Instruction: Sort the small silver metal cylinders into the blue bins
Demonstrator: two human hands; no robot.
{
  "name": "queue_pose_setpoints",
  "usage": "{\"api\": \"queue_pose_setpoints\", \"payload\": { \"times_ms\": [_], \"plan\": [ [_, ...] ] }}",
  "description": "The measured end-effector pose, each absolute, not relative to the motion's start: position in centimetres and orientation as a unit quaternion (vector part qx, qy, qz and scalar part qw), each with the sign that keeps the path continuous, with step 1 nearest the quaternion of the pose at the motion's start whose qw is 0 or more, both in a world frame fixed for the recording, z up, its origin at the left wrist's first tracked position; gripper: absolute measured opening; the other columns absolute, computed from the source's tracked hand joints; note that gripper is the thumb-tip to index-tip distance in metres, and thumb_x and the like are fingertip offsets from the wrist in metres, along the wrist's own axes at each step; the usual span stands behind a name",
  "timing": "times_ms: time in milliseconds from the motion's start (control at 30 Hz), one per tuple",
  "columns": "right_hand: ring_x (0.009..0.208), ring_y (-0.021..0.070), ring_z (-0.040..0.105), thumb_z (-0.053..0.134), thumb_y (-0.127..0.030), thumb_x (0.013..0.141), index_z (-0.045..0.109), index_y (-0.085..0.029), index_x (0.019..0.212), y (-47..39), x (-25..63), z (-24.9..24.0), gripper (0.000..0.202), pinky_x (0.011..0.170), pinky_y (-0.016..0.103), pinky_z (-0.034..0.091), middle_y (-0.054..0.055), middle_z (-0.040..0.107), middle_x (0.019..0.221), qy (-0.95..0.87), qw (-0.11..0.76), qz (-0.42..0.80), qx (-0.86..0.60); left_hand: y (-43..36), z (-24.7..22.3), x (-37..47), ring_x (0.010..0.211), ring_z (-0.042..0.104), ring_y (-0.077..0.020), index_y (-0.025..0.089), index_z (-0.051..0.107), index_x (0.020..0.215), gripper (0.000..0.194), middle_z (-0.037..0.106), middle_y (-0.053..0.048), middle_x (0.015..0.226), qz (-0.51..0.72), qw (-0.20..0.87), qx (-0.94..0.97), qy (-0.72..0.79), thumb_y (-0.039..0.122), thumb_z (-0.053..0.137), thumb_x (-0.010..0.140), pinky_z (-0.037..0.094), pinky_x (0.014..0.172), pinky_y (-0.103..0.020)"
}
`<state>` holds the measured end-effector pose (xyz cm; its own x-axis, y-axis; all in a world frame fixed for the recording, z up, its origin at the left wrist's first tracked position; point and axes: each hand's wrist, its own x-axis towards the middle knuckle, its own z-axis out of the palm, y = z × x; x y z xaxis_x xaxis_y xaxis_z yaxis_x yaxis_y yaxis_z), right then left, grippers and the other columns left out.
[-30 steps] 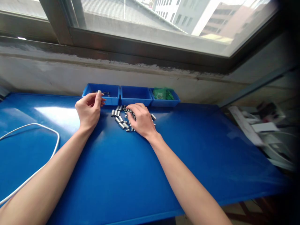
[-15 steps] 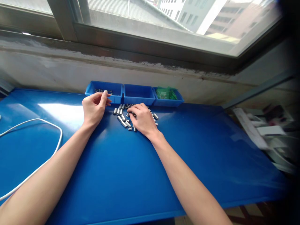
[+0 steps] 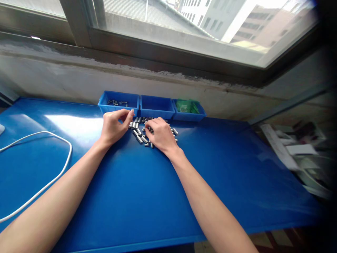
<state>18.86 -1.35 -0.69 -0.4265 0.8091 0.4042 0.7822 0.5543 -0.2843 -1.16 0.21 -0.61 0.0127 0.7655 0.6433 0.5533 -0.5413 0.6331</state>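
Observation:
Several small metal parts, cylinders and screws, lie in a loose pile on the blue table. My left hand hovers at the pile's left edge, thumb and fingertips pinched together; anything between them is too small to make out. Over the right part of the pile rests my right hand, its fingers curled down among the parts and whatever they grip hidden. Behind the hands stand three joined blue bins: the left bin holds some screws, the middle bin shows a bare floor, and the right bin contains green bags.
A white cable loops across the table's left side. The wall and a window frame rise behind the bins. Blurred white objects stand beyond the table's right edge.
My left hand has moved right and slightly down, from the front of the left bin to the pile's left edge. My right hand has stayed at the pile. The view has shifted slightly.

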Motion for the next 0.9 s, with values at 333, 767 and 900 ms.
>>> {"api": "queue_pose_setpoints", "payload": {
  "times_ms": [333, 767, 900],
  "plan": [
    [0.081, 0.0163, 0.072, 0.081, -0.037, 0.080, 0.069, -0.022, 0.094, -0.9, 18.7, -0.6, 0.024, 0.081, 0.030, 0.058, -0.001, 0.075, 0.086, -0.553, 0.570, 0.410, -0.447, -0.4, -0.9, -1.0, 0.064, 0.066, -0.0127, 0.017, 0.077, 0.101, 0.022, 0.076, -0.002, 0.078, 0.497, 0.038, 0.765, 0.409, 0.032, 0.061, 0.096, 0.052, 0.069, -0.023],
    [0.081, 0.0123, 0.072, 0.092, -0.038, 0.066, 0.071, -0.022, 0.092, -1.5, 18.1, 0.2, 0.037, 0.084, 0.026, 0.059, -0.003, 0.076, 0.085, -0.416, 0.574, 0.591, -0.386, -0.9, -1.1, 0.5, 0.092, 0.072, -0.0171, 0.018, 0.072, 0.114, 0.018, 0.075, -0.009, 0.106, 0.492, -0.003, 0.816, 0.303, 0.026, 0.067, 0.098, 0.057, 0.085, -0.027],
    [0.079, 0.0123, 0.072, 0.093, -0.037, 0.064, 0.071, -0.021, 0.090, -1.5, 17.9, 0.1, 0.038, 0.086, 0.027, 0.060, -0.003, 0.077, 0.085, -0.414, 0.573, 0.594, -0.384, -0.7, -1.2, 0.4, 0.088, 0.072, -0.0156, 0.018, 0.073, 0.110, 0.015, 0.075, -0.007, 0.101, 0.507, 0.001, 0.803, 0.313, 0.027, 0.066, 0.099, 0.057, 0.083, -0.025]
  ]
}}
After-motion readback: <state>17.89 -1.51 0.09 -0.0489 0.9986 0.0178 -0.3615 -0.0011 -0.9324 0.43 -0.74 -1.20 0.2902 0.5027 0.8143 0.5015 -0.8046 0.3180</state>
